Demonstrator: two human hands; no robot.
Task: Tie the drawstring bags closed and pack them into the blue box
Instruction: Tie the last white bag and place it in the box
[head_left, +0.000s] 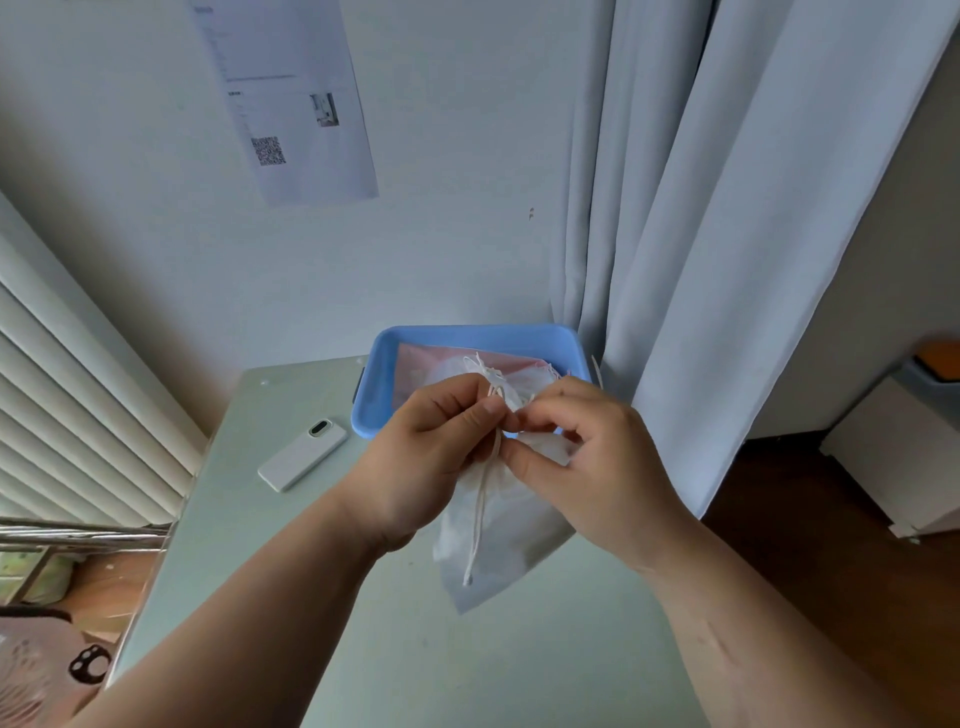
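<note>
A: The blue box (376, 384) is smooth, slightly glossy plastic; the desk (234, 545), smooth and matt.
B: The drawstring bag (509, 540) is thin, translucent matt fabric, its cord (480, 512) white string; the curtain (727, 234), cloth.

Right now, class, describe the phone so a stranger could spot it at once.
Start at the pale green table. Left of the blue box at its far edge lies the phone, flat, camera side up. It is the only hard white slab there; the drawstring bag is soft.
</note>
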